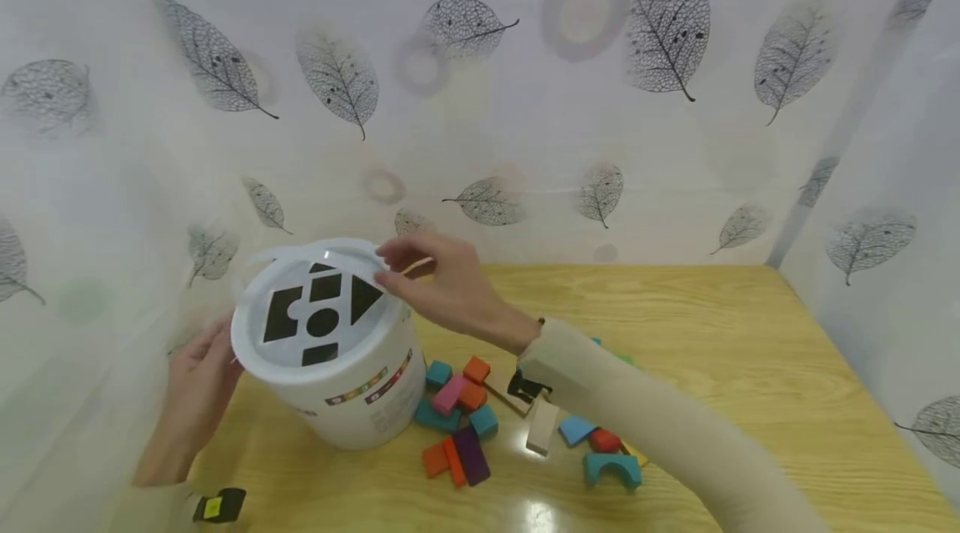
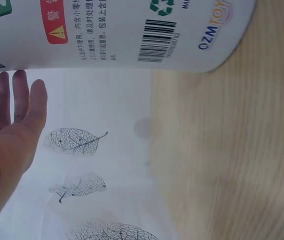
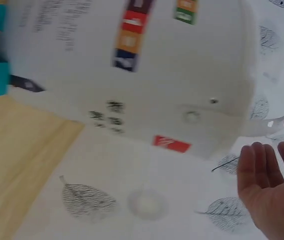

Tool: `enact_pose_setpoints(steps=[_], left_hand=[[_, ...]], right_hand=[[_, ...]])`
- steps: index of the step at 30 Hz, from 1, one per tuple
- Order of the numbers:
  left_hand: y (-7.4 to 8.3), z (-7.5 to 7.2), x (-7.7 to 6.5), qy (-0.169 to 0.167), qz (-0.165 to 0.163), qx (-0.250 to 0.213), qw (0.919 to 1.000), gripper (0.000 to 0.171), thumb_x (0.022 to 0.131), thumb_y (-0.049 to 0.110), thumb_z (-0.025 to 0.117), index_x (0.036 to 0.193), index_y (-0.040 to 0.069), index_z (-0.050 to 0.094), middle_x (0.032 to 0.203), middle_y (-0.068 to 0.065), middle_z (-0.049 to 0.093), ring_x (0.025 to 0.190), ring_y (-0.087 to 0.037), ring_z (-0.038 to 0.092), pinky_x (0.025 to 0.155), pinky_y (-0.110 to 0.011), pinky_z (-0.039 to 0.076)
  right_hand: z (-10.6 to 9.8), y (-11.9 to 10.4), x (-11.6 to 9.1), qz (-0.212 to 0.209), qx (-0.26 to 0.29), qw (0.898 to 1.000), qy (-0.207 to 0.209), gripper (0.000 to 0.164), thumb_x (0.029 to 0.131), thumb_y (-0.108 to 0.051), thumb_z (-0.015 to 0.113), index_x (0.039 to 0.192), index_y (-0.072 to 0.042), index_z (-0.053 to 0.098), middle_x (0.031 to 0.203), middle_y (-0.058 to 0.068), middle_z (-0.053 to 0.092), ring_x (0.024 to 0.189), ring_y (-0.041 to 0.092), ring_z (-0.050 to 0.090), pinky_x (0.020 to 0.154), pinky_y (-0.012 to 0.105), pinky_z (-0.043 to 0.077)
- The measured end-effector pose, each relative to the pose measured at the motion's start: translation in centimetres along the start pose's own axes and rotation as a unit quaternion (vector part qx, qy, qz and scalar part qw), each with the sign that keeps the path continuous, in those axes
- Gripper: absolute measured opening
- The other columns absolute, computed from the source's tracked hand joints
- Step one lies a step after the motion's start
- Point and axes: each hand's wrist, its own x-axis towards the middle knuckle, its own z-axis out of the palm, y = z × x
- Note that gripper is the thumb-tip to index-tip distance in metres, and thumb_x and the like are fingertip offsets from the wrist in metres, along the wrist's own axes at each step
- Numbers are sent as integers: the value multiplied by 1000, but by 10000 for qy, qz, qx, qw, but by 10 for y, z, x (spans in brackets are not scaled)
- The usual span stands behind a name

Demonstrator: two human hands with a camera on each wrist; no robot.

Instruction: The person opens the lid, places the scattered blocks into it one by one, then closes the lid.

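A white bucket [image 1: 390, 374] with printed labels stands at the left of the table. Black-looking shaped holes mark its white lid [image 1: 300, 354], and a translucent handle [image 3: 264, 128] rises past the rim. My right hand [image 1: 442, 279] is at the far right edge of the lid, thumb and fingers apart beside the handle. The fingertips of my left hand [image 1: 198, 391] rest against the bucket's left side just under the rim, fingers fairly straight in the left wrist view. To the bucket's right lie several coloured blocks, among them a purple block [image 1: 471, 456] and a pink one [image 1: 449, 394].
A teal arch block [image 1: 612, 470] and a pale wooden block [image 1: 542, 426] lie near my right forearm, which hides part of the pile. The wood-grain table [image 1: 712, 333] meets a leaf-printed white sheet [image 1: 525, 99] at the back and sides.
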Motion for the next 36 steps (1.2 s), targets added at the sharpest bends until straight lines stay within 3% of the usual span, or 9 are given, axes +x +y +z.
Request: enact_pose_setpoints(steps=[4, 8, 12, 16, 20, 24, 28, 36], left_hand=[[4, 7, 5, 538, -163, 516, 9971, 43, 107, 24, 54, 146, 5, 56, 119, 22, 67, 107, 8, 63, 86, -6, 54], [3, 8, 6, 906, -297, 1030, 9901, 39, 106, 26, 56, 141, 9, 61, 111, 27, 67, 100, 9, 62, 81, -4, 54], [1, 8, 9, 1102, -359, 997, 9882, 31, 105, 23, 58, 133, 15, 69, 107, 26, 69, 98, 7, 62, 80, -4, 53], [-1, 7, 11, 1153, -362, 782, 9896, 23, 105, 21, 58, 122, 22, 74, 102, 24, 71, 91, 4, 62, 76, -6, 54], [-2, 5, 10, 1122, -372, 1067, 9872, 23, 107, 23, 54, 117, 25, 74, 96, 22, 71, 83, 2, 62, 70, -8, 54], [-1, 4, 10, 1119, -472, 1885, 9745, 35, 109, 27, 46, 129, 8, 69, 93, 26, 67, 82, 2, 60, 69, -9, 53], [2, 5, 14, 1090, -626, 2441, 9616, 50, 110, 30, 39, 137, -7, 58, 93, 28, 62, 85, 1, 58, 70, -10, 52], [2, 6, 18, 1029, -583, 2495, 9611, 40, 111, 30, 36, 121, 4, 66, 85, 23, 61, 80, -3, 56, 67, -14, 51]], right_hand=[[-6, 23, -24, 216, 111, 9997, 61, 22, 94, -11, 71, 115, -4, 72, 105, 7, 75, 95, 14, 70, 80, 25, 64], [-3, 39, -40, 298, 44, 9995, -119, 16, 95, -12, 72, 110, -6, 76, 102, 7, 77, 93, 13, 72, 76, 26, 65], [3, 46, -46, 391, 26, 9990, -231, 14, 95, -14, 72, 107, -8, 77, 102, 6, 77, 92, 12, 71, 76, 24, 64], [8, 49, -47, 460, 2, 9988, -182, 13, 95, -14, 72, 105, -8, 77, 100, 6, 77, 89, 11, 70, 74, 24, 64], [11, 52, -47, 681, -29, 9973, -273, 13, 96, -17, 71, 104, -8, 77, 98, 5, 77, 84, 11, 70, 72, 24, 63], [13, 55, -48, 894, 53, 9952, -389, 16, 97, -21, 70, 106, -10, 77, 99, 4, 77, 82, 13, 71, 70, 25, 63], [12, 58, -48, 838, 195, 9959, -281, 19, 98, -22, 70, 111, -10, 75, 106, 5, 77, 87, 13, 71, 71, 27, 64], [13, 59, -44, 552, 218, 9982, -54, 18, 98, -17, 68, 110, -6, 76, 106, 10, 77, 85, 13, 71, 70, 25, 64]])
